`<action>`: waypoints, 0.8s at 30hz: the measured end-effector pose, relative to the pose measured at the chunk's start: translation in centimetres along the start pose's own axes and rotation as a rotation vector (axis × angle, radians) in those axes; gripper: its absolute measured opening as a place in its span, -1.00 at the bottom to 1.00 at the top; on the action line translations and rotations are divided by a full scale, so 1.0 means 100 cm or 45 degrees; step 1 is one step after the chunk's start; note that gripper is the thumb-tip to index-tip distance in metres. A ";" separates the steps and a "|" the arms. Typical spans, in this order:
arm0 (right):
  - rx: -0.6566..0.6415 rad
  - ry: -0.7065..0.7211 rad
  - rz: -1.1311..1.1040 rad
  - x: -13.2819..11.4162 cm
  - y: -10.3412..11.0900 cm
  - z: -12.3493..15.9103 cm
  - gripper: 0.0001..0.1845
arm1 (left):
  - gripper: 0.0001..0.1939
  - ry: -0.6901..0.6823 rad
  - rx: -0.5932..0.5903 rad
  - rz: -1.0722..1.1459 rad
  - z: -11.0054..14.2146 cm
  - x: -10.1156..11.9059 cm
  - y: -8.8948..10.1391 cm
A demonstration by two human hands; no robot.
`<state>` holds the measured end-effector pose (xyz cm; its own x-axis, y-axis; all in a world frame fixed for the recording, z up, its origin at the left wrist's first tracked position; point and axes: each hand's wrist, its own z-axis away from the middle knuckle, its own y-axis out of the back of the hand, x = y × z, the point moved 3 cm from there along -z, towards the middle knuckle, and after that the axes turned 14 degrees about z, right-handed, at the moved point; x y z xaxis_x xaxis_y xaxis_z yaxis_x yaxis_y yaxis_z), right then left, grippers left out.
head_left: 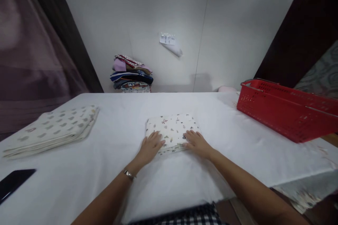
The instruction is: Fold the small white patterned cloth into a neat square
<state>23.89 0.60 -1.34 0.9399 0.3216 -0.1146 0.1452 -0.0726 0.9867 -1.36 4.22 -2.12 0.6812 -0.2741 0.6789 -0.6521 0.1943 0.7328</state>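
A folded white cloth (pixel 173 126) with a small plant-like print lies in the middle of the table, directly in front of me. My left hand (pixel 151 146) rests flat on its near left corner, fingers stretched out. On the near right corner lies my right hand (pixel 196 144), its fingers likewise extended and pressed lightly on the fabric. Neither hand grips anything. Folded layers show along the cloth's near edge between the hands.
At the left lies a larger folded cloth (pixel 60 124) with grey spots, and a dark phone (pixel 16 181) nearer me. A red plastic basket (pixel 285 110) stands on the right. Stacked folded fabrics (pixel 132 75) sit against the wall behind the white-covered table (pixel 111 175).
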 end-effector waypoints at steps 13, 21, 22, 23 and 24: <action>-0.120 -1.002 -0.627 0.081 -0.004 -0.078 -0.37 | -0.56 0.745 0.386 0.717 -0.054 -0.040 0.046; -0.305 -1.094 -1.107 0.086 -0.011 -0.079 -0.35 | -0.61 0.795 0.269 0.969 -0.070 -0.035 0.041; -0.266 -1.084 -1.144 0.085 -0.010 -0.078 -0.34 | -0.60 0.757 0.299 0.918 -0.070 -0.034 0.041; -0.223 -1.064 -1.181 0.084 -0.009 -0.077 -0.31 | -0.60 0.714 0.332 0.861 -0.070 -0.034 0.042; -0.183 -1.032 -1.226 0.082 -0.007 -0.076 -0.29 | -0.61 0.671 0.365 0.814 -0.070 -0.033 0.043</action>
<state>29.11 10.44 -2.11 0.3993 -0.4850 -0.7780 0.8864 -0.0125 0.4627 -4.09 12.58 -0.92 0.1756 0.2911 0.9405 -0.9718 -0.1018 0.2129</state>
